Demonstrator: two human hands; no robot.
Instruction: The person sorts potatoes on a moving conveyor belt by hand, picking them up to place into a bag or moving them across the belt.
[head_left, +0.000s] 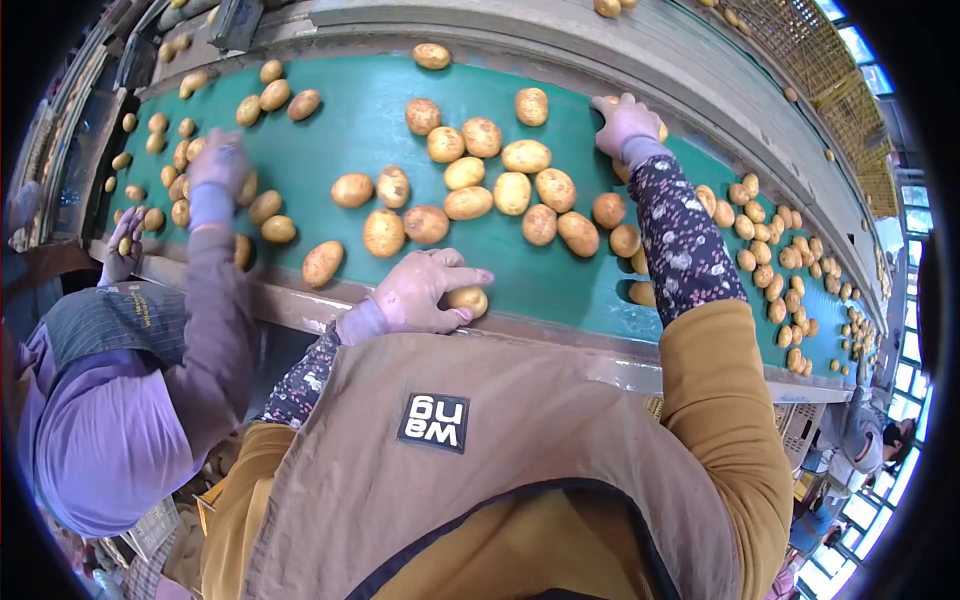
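My left hand (425,292), in a thin pale glove, is at the near edge of the green conveyor belt (330,110). Its thumb and fingers close around a potato (467,300). My right hand (627,128), gloved too, reaches to the belt's far edge. Its fingers curl over a potato, mostly hidden beneath them, and another potato (663,131) shows beside the hand. Between my hands lie several loose potatoes (526,156), some touching each other. More potatoes (608,210) lie by my right forearm, which partly covers some of them.
On the left a co-worker's sleeved arm (212,300) reaches over the belt, the hand blurred among potatoes. A metal rim (560,345) runs along the near side. Many potatoes (775,285) spread rightward. Yellow crates (800,60) stand beyond the far rail.
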